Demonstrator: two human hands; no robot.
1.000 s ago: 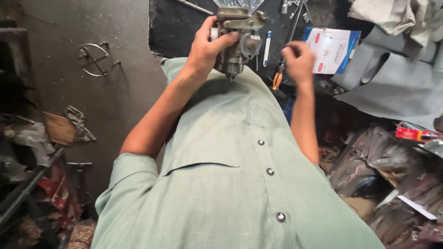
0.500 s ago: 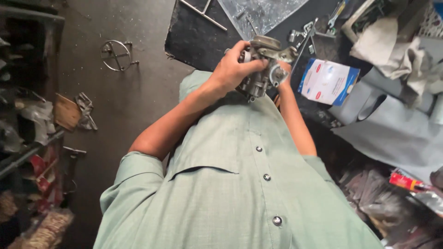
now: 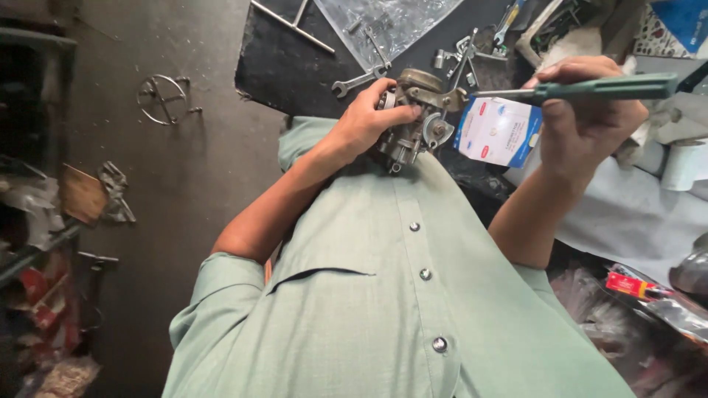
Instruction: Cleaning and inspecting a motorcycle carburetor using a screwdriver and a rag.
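Hands [image 3: 366, 121] over cluttered black workbench [image 3: 287, 63]

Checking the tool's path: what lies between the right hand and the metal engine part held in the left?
In the head view, only the screwdriver shaft spans from the right hand to the engine part; a white packet lies below.

Left hand [image 3: 365, 121] covers the near side of the carburettor [image 3: 417, 118]. Right hand [image 3: 582, 118] conceals the middle of the green-handled screwdriver [image 3: 590, 88]. Top edge cuts off the worktop [image 3: 287, 59]; its scattered tools are indistinct.
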